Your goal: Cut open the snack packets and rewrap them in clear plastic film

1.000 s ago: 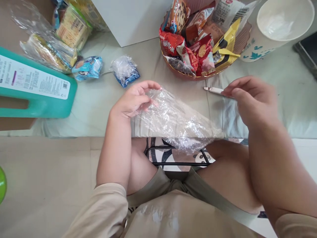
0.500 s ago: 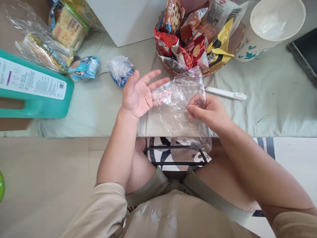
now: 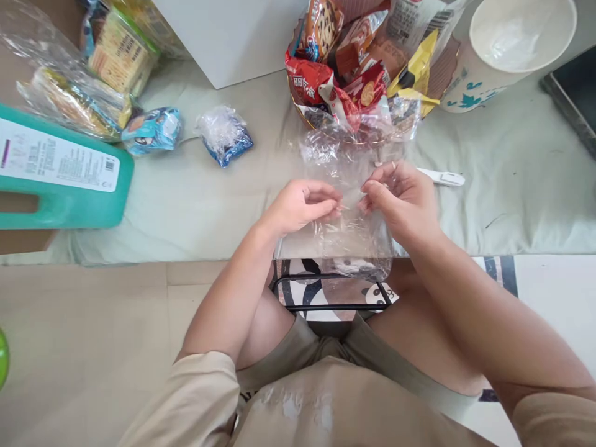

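A crinkled clear plastic bag (image 3: 351, 233) hangs between my hands, its upper end in front of the snack bowl and its lower end past the table's front edge. My right hand (image 3: 403, 198) pinches the bag's right side between thumb and fingers. At the opposite side, my left hand (image 3: 307, 206) has its thumb and fingers closed on the film. Behind my right hand lies a white-handled tool (image 3: 444, 177), its other end mostly hidden. Left of the bag rests a small blue-and-clear wrapped packet (image 3: 225, 136).
At the back stands a bowl (image 3: 444, 74) of wrapped snacks, beside a white paper cup (image 3: 488, 81). A dark flat object (image 3: 572, 105) lies at far right. A teal jug (image 3: 105, 202), a light-blue packet (image 3: 153, 130) and bagged crackers (image 3: 123, 56) are at left. A white box (image 3: 223, 37) stands behind.
My left hand has come down and right from an open, palm-up pose and closed at the bag. The bag has straightened upright, its top shifting toward the bowl. My right hand keeps its pinch.
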